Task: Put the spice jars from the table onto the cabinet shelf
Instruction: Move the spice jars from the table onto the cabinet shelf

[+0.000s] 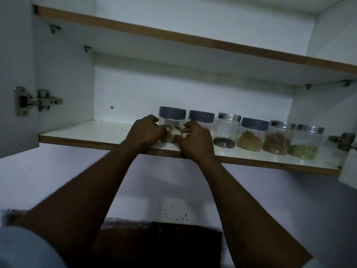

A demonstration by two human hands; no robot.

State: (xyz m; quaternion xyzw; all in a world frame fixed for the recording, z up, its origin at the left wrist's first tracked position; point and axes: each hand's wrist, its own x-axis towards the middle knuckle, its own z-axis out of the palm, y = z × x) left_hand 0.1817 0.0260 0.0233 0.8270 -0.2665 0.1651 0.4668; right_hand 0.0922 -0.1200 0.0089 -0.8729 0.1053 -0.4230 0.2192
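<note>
Six spice jars in a row on the lower cabinet shelf [81, 132], running from centre toward the right. Leftmost, a clear jar with a grey-blue lid [172, 120], upright near the shelf's front edge, pale chunks at its bottom. Left hand [146, 132] curled against its left side, fingers bent round the glass; right hand [195, 136] curled against its right side, thumb and fingertips touching the lower wall. Both hands closed on this one jar, pinching it between them. Just right of it, partly hidden behind the right hand, a second jar with a grey-blue lid [201, 117], contents not visible. Next, a silver-lidded jar with dark spice [226, 132], then a grey-blue-lidded jar with tan powder [252, 135], a silver-lidded jar with brown sticks [280, 137], and at far right a silver-lidded jar with green seeds [307, 142]. Jars standing close together, some touching. Left half of the shelf bare. Above, an upper shelf [173, 36] with a wooden edge. A metal hinge [34, 101] on the left cabinet wall. Below, a wall socket [177, 209] between the forearms.
</note>
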